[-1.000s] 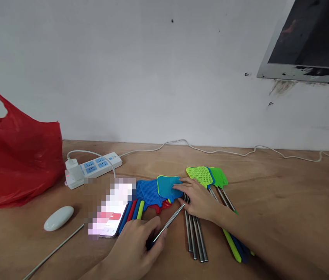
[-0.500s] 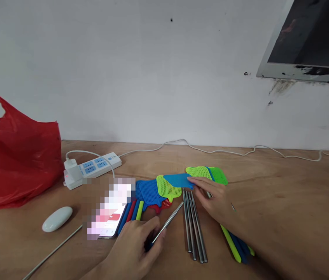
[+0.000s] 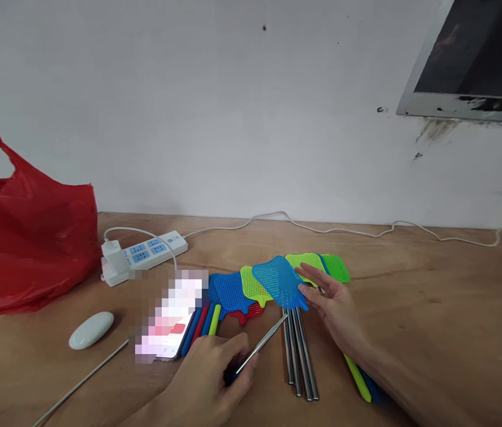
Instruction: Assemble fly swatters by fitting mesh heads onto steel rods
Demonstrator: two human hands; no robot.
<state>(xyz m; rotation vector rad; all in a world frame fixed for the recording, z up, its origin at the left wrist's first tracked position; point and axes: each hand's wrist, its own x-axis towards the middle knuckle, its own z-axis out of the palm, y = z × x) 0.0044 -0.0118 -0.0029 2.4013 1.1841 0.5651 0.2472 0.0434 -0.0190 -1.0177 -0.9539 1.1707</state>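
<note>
My left hand [image 3: 215, 373] is closed around a slim metal telescopic rod [image 3: 262, 343] with a dark blue handle, most of which the fingers hide. Its thin tip points up and right. At the right edge of a blue fly swatter head [image 3: 280, 279], my right hand [image 3: 333, 302] has its thumb against the mesh piece and its fingers stretched beside it. The blue head is tilted, overlapping a yellow-green swatter head [image 3: 255, 290] and the upper ends of several metal rods [image 3: 301, 356]. Other blue heads [image 3: 232, 290] and a red one [image 3: 245, 314] lie to its left.
A lit, partly blurred phone [image 3: 175, 320] lies beside coloured handles [image 3: 214, 320]. Further left are a white oval object [image 3: 91, 330], a power strip [image 3: 162, 249] and a red plastic bag [image 3: 28, 237]. Another yellow-green head [image 3: 306, 261], a green head [image 3: 337, 270] and handles [image 3: 357, 379] are on the right.
The blue swatter head has turned so that more of its mesh faces me and its neck has come lower right. My right hand has shifted slightly right; my left still grips the rod.
</note>
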